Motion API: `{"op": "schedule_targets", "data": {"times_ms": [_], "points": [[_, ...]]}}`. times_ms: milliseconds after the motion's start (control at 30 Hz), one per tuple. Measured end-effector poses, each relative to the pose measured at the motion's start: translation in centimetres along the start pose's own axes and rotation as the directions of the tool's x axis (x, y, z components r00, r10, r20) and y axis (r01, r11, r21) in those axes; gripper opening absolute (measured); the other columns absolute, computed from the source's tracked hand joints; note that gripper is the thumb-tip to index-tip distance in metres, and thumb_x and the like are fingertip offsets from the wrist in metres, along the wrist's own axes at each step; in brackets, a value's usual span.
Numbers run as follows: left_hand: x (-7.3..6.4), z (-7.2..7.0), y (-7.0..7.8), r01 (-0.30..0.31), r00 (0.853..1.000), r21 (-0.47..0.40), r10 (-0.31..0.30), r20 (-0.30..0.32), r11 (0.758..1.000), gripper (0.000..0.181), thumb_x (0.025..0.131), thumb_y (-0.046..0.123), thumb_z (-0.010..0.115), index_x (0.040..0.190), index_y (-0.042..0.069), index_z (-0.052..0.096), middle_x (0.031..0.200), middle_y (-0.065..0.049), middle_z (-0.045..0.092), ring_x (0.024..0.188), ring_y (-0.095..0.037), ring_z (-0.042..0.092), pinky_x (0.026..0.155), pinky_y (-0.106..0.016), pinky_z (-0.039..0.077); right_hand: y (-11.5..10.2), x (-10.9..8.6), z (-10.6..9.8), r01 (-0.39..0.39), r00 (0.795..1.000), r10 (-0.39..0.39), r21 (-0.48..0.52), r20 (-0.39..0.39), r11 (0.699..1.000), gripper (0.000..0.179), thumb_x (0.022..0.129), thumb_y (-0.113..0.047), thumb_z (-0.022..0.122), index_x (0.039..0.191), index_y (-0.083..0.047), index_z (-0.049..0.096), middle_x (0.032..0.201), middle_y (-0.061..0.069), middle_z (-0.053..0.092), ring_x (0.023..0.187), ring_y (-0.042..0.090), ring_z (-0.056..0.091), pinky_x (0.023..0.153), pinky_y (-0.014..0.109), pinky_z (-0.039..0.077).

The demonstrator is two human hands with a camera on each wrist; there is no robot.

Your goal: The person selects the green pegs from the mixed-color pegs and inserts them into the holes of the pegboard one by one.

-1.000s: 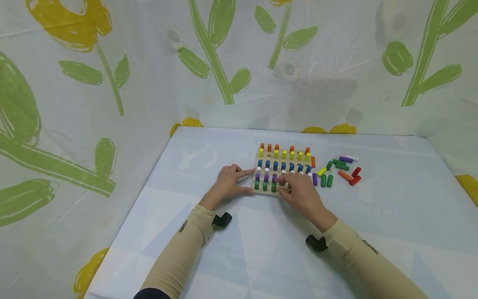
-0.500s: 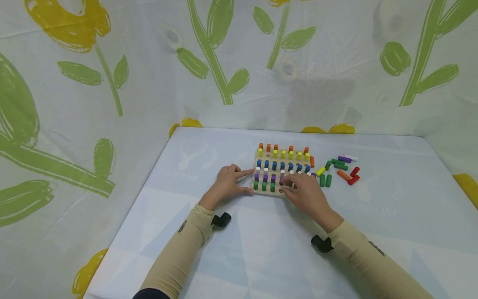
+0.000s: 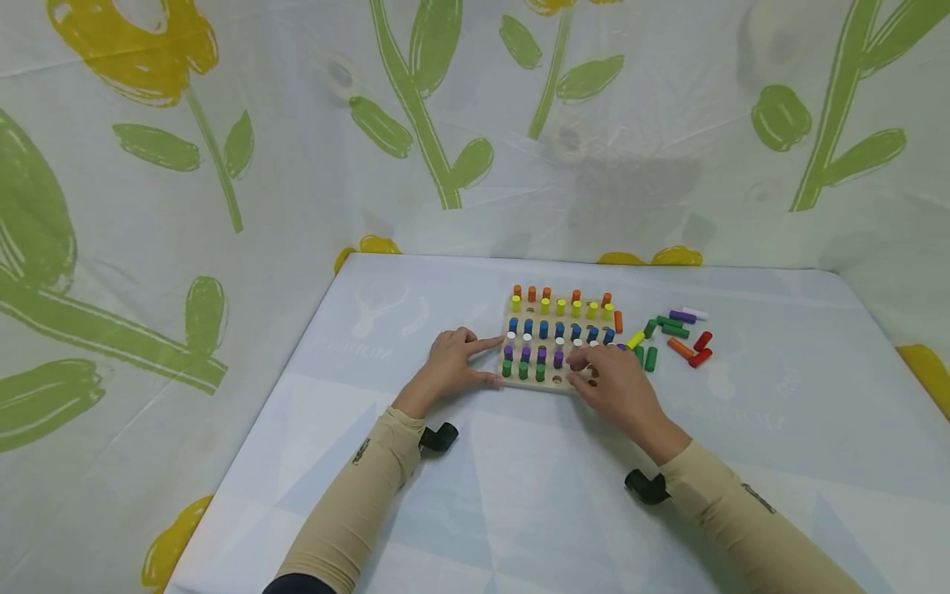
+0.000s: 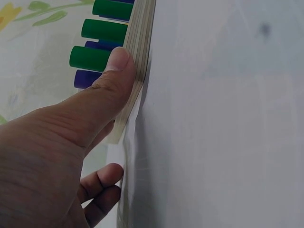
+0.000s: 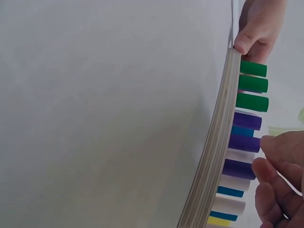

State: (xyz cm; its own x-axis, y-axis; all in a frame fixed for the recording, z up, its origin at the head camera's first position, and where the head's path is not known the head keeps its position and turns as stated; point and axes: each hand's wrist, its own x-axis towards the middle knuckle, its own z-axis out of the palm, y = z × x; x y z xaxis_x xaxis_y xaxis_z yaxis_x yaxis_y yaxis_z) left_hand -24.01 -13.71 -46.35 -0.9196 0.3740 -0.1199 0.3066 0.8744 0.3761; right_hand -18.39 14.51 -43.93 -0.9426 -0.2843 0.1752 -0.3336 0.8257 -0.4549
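Note:
A wooden pegboard [image 3: 530,384] lies on the table with rows of coloured pegs standing in it. My left hand [image 3: 449,367] rests at its left side, forefinger straight against the edge and thumb [image 4: 118,61] at the near corner by the green pegs. My right hand [image 3: 616,384] is over the near right part. Its fingertips, slightly apart, are at the tops of the purple pegs [image 5: 244,142] in the right wrist view, with nothing visibly held between them. A bare hole [image 3: 557,379] shows right of the three green pegs [image 3: 523,370]. The right hand hides several pegs.
Loose pegs lie right of the board: green [image 3: 651,359], yellow [image 3: 635,339], red [image 3: 700,358], orange [image 3: 679,347], purple [image 3: 683,316] and white [image 3: 696,313]. An orange peg [image 3: 618,322] is at the board's right edge. A patterned cloth wall [image 3: 475,165] stands behind the table.
My right hand has shifted right along the purple row, uncovering another purple peg and a bare hole in the green row. My left hand stays at the board's left edge.

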Motion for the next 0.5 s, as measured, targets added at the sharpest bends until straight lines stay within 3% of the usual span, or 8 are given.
{"op": "schedule_targets", "data": {"times_ms": [500], "points": [[-0.24,-0.13,0.11,-0.019,1.000,-0.019,0.019,-0.022,1.000,0.082,0.079,0.058,0.081,0.151,0.037,0.048,0.108,-0.003,0.043,0.100,-0.022,0.036,0.093,-0.038,0.030,0.96,-0.63,-0.57,-0.049,0.999,0.049,0.003,-0.004,0.999,0.026,0.091,-0.021,0.078,0.113,-0.009,0.074,0.101,0.006,0.072,0.088,0.024,0.059,0.078,0.041,0.051]]}}
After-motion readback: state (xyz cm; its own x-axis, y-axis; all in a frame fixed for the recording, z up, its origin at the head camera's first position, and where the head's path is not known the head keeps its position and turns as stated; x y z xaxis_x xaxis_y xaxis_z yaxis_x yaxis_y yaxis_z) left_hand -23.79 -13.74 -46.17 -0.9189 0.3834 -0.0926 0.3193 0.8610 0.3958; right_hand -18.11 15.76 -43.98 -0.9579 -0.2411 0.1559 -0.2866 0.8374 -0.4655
